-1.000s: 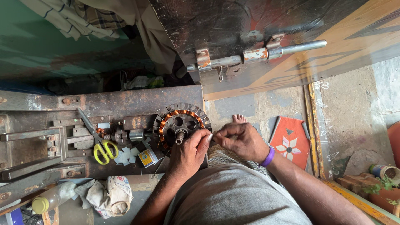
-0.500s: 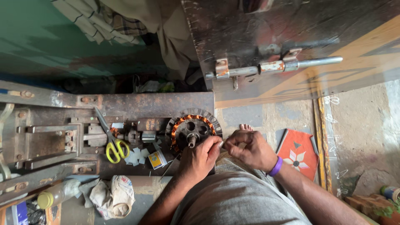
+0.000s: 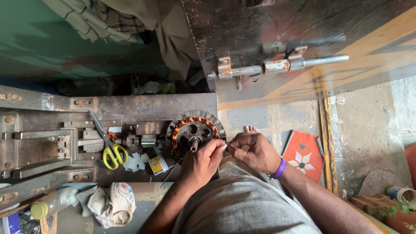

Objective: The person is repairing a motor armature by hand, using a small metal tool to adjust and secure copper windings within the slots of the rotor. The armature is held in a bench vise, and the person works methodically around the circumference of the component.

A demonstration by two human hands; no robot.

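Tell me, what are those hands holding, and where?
A small white strip, pinched at its ends between left hand and right hand, beside the copper-wound stator.

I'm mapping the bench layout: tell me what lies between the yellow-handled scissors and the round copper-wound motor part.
In the head view, between the scissors and the motor part lie a rusty metal fitting with a short shaft, some pale paper scraps and a small yellow box.
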